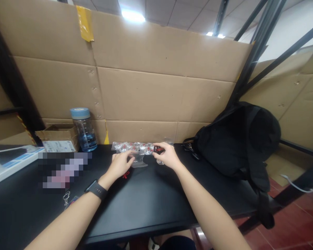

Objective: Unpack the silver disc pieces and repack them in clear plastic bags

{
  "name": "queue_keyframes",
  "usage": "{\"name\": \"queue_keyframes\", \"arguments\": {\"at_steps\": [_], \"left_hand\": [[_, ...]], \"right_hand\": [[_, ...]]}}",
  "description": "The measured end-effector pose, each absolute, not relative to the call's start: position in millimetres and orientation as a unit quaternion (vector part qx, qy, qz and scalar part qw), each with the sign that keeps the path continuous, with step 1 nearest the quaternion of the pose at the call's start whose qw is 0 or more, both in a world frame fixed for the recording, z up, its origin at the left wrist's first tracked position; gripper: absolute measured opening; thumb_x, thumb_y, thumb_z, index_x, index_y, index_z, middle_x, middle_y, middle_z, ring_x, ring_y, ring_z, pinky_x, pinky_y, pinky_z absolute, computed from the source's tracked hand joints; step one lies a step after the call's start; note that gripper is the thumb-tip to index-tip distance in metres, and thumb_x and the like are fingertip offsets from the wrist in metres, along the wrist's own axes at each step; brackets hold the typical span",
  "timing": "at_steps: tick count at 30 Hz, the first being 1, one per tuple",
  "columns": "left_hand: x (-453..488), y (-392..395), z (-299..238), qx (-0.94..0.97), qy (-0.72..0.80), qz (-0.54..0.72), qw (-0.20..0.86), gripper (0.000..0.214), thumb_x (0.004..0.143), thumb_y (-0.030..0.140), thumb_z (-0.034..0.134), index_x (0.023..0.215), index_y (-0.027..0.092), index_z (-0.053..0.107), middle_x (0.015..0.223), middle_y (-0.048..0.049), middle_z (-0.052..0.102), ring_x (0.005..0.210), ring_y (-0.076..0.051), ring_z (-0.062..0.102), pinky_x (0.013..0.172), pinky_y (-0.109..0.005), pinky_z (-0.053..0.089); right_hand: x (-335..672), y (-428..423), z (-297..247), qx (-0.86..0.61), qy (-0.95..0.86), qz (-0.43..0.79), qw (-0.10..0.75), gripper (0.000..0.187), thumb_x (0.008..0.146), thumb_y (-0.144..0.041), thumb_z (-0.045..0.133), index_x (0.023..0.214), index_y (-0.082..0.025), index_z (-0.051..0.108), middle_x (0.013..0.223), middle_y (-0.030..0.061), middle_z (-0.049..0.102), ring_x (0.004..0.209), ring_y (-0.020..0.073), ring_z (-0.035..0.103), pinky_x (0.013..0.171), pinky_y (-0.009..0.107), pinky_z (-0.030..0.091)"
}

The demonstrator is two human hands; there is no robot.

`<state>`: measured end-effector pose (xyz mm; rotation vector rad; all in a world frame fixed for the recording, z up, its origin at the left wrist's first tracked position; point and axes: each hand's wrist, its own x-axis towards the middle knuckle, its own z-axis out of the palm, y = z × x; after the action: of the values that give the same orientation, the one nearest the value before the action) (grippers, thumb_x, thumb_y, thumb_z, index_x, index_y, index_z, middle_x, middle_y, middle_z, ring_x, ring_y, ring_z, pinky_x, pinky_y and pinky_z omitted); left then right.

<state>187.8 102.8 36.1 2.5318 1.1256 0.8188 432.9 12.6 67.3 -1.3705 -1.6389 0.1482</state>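
Several small, clear, round pieces with red parts (148,150) lie in a row in clear plastic wrapping on the black table; their kind is too small to tell. My left hand (120,164), with a dark watch on its wrist, rests at the left front of the row. Its thumb and forefinger are apart beside a clear plastic sheet (140,163). At the right end of the row my right hand (168,156) curls its thumb and forefinger around a small piece with dark red on it (158,149). Another clear round piece (160,162) shows under that hand. A red string loop (126,174) lies below my left hand.
Left on the black table (146,205) stand a blue-lidded water bottle (85,130), an open cardboard box (59,137) and a white power strip (18,161). A keyring (66,197) lies nearer. A black backpack (237,142) leans at right. A cardboard wall (146,93) closes the back.
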Motion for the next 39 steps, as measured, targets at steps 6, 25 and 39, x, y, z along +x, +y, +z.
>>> {"name": "queue_keyframes", "arguments": {"at_steps": [6,25,39], "left_hand": [[189,102,31,0.858,0.406,0.281,0.143,0.058,0.086,0.03,0.055,0.14,0.028,0.036,0.093,-0.0014,0.075,0.097,-0.026,0.069,0.098,-0.043,0.034],[185,100,38,0.876,0.39,0.278,-0.056,0.009,0.078,0.024,0.075,0.085,0.03,0.074,0.12,-0.0055,0.059,0.125,-0.034,0.041,0.097,-0.046,0.034],[188,86,35,0.968,0.172,0.142,0.115,0.036,0.099,0.034,0.046,0.13,0.037,0.062,0.133,-0.0026,0.061,0.118,-0.022,0.06,0.1,-0.033,0.044]], "right_hand": [[427,5,73,-0.553,-0.715,0.067,0.422,0.041,0.074,-0.023,0.074,0.114,-0.024,0.073,0.105,0.005,0.071,0.087,0.0171,0.066,0.083,0.03,0.051],[428,6,68,-0.541,-0.746,0.079,0.381,0.04,0.072,-0.022,0.076,0.112,-0.023,0.074,0.104,0.0039,0.074,0.087,0.0174,0.068,0.084,0.028,0.051],[429,-5,78,-0.578,-0.763,0.106,0.27,0.038,0.072,-0.024,0.072,0.11,-0.021,0.073,0.083,0.0002,0.073,0.069,0.0133,0.064,0.068,0.022,0.046]]}}
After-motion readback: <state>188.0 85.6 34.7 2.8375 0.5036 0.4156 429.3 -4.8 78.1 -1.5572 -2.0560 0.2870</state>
